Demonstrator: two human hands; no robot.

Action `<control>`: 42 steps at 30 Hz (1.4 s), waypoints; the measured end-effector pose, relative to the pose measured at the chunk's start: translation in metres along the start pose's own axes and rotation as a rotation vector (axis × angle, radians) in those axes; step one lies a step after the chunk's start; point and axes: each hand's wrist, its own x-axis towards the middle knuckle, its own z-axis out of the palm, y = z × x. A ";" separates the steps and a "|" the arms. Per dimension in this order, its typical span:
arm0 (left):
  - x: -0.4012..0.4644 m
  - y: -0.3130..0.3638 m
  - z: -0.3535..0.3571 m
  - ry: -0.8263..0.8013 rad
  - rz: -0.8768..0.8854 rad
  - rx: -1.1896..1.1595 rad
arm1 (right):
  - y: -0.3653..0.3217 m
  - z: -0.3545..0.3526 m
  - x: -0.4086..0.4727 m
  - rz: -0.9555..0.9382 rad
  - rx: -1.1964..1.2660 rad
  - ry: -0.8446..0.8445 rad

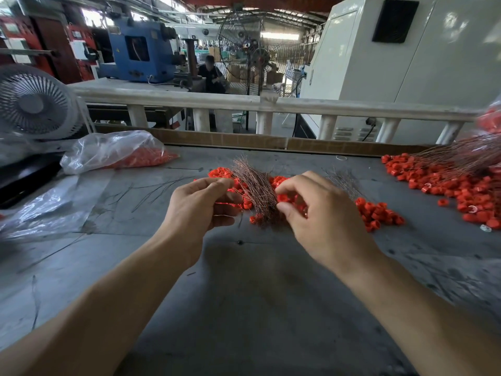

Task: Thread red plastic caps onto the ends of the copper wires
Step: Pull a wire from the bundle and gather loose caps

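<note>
- Working at a grey surface [244, 294], a person holds both hands over a heap of parts, seen from a head-worn camera looking forward and down.
- Left hand [200, 210]: fingers curled, thumb and forefinger pinched together near red parts at the left edge of the heap; a fine wire appears to run from the pinch, but it is too thin to confirm.
- Right hand [311, 210]: forefinger and thumb close on a single red cap [284, 198], held just beside the wire bundle.
- Copper wire bundle [256, 188]: a brush-like sheaf lying between the two hands, its long axis running from far-left to near-right, its loose ends fanned out at the far end.
- Loose red caps [379, 210]: strewn under and to the right of the right hand; a larger pile [444, 185] lies well apart at the far right, with more wires across it.
- Plastic bag of caps [119, 153]: at the far left, near a desk fan [35, 101].
- Key relation: the pinched cap sits to the right of the bundle and the left hand's pinch to its left, so the two face each other across the sheaf. Judged from this, the next move calls for bringing a wire end in line with the cap's bore; the right hand is the nearer to the cap supply.
- Risk, as judgement: neighbouring strands may snag the chosen wire.
</note>
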 end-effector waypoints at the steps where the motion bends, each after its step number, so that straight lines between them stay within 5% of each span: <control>1: 0.000 -0.001 0.000 0.005 0.004 0.023 | 0.006 0.000 0.001 0.045 -0.045 0.032; 8: 0.006 -0.014 -0.001 0.021 0.129 0.309 | 0.050 -0.018 0.009 0.390 -0.360 0.069; 18: 0.017 -0.022 -0.011 0.072 0.235 0.676 | 0.065 -0.028 0.009 0.633 -0.577 -0.129; 27: 0.008 -0.022 -0.001 -0.011 0.374 0.924 | 0.042 -0.013 0.010 0.303 -0.335 -0.005; 33: -0.002 -0.021 0.011 -0.066 0.335 1.223 | 0.026 -0.003 0.006 0.188 -0.163 -0.068; 42: -0.007 -0.015 0.011 -0.109 0.351 1.217 | 0.007 0.005 0.002 -0.001 0.012 -0.209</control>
